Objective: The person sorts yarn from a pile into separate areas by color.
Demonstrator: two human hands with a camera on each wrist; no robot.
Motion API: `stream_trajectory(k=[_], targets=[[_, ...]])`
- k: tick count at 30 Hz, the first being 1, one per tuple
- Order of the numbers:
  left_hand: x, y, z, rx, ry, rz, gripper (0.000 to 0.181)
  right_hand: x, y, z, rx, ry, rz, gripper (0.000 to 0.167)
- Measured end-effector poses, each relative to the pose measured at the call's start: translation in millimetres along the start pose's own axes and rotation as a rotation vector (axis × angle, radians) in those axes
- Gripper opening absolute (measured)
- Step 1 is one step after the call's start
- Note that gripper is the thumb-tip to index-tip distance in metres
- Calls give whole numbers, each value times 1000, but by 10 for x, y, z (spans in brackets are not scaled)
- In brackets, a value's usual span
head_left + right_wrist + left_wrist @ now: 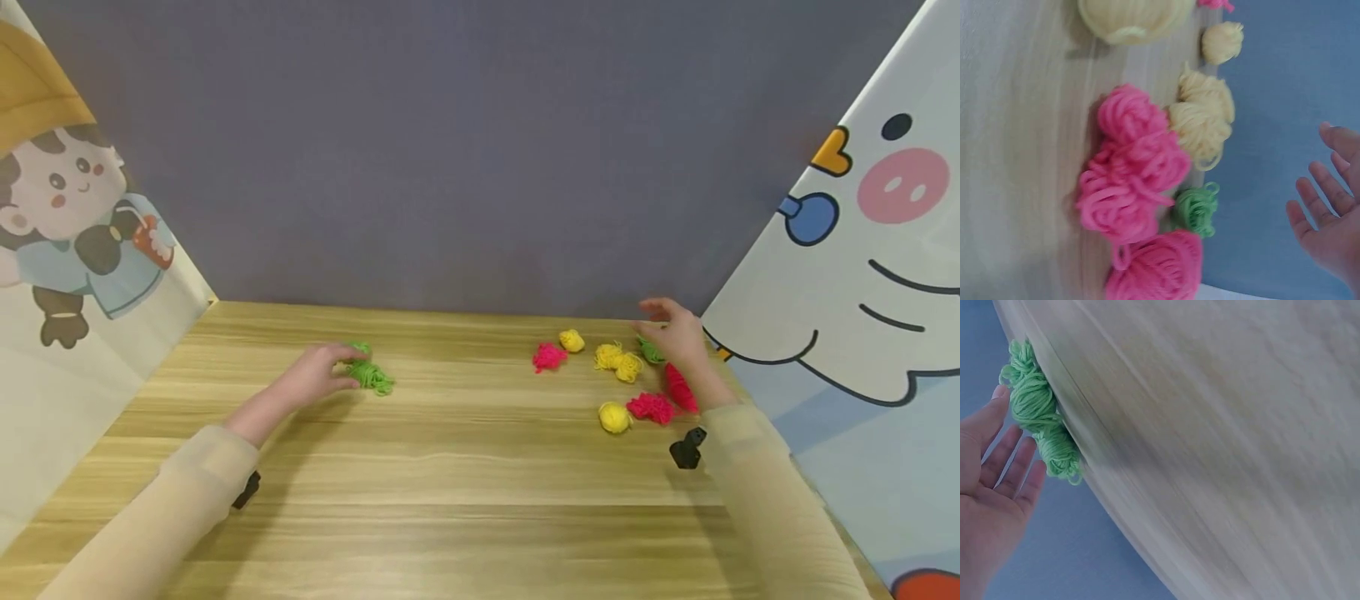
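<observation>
My left hand (318, 375) is beside a bundle of light green yarn (371, 379) on the left half of the table. In the left wrist view its fingers are loosely spread next to the green yarn (1035, 403); whether the fingertips touch it I cannot tell. At the far right my right hand (680, 337) hovers over a small green yarn ball (650, 350), holding nothing. The right wrist view has the hand (1335, 206) apart from the yarn, fingers slightly bent. Near it lie a red yarn ball (680, 388), a pinkish-red bundle (652, 407) and a yellow bundle (618, 362).
A round yellow ball (615, 417) sits in front of the cluster. Behind are a smaller yellow ball (572, 340) and a pink bundle (550, 357). A grey panel (465, 167) backs the wooden table (450, 483); cartoon-printed panels stand at both sides.
</observation>
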State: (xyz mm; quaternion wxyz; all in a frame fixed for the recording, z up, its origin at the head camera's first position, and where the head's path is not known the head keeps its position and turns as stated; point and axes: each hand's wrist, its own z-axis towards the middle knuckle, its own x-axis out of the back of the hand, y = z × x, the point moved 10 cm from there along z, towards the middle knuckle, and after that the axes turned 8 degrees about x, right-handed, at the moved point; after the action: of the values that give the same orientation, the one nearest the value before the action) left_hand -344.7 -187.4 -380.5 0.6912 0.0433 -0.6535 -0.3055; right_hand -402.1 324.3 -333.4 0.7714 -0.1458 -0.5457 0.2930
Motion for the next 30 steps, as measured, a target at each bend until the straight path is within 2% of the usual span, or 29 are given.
stream_trajectory(k=[4,13,19,30], targets=[[-27,-20,32,3,-13,-11,46,-14,111,-20,-7,6,-1,44],[-115,-79,111,20,-53,4,42,-43,392,-45,-93,12,-3,46],[-107,-118,114,50,-47,18,36,-86,536,-26,-166,-17,-4,47],[-61,-60,88,59,-33,49,32,-107,692,-77,-184,-25,-74,45]])
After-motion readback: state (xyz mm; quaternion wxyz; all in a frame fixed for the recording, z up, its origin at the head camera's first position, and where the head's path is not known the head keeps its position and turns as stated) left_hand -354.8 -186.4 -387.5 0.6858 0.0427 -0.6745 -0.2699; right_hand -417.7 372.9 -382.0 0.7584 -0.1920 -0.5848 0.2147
